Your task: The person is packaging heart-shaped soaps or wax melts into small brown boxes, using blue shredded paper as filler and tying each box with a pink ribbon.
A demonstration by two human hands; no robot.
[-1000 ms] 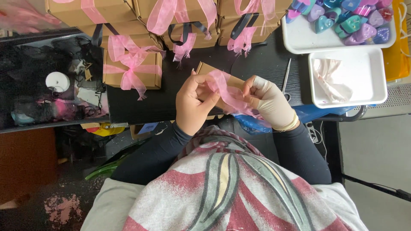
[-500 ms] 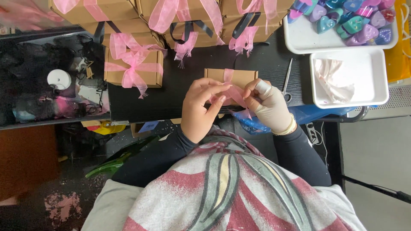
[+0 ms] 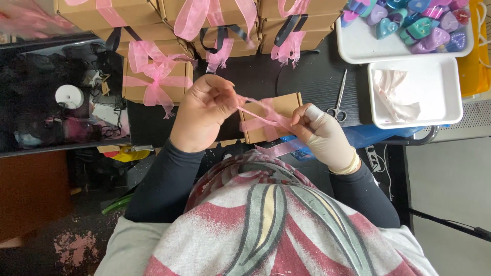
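Tight working pocket, hemmed in on three sides

Stacked ribboned boxes (image 3: 215, 20) wall off the far edge of the tabletop (image 3: 307, 76), a bowed box (image 3: 156, 82) crowds the left, scissors (image 3: 338, 102) and two white trays (image 3: 414, 92) block the right; bare dark strips open just beyond the small kraft box (image 3: 271, 115) and left of it, under the left hand (image 3: 202, 115).

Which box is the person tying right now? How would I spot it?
Find the black table. At its near edge, between the left hand and right hand, lies a brown box. Unlike the stacked boxes behind, its pink ribbon has no finished bow.
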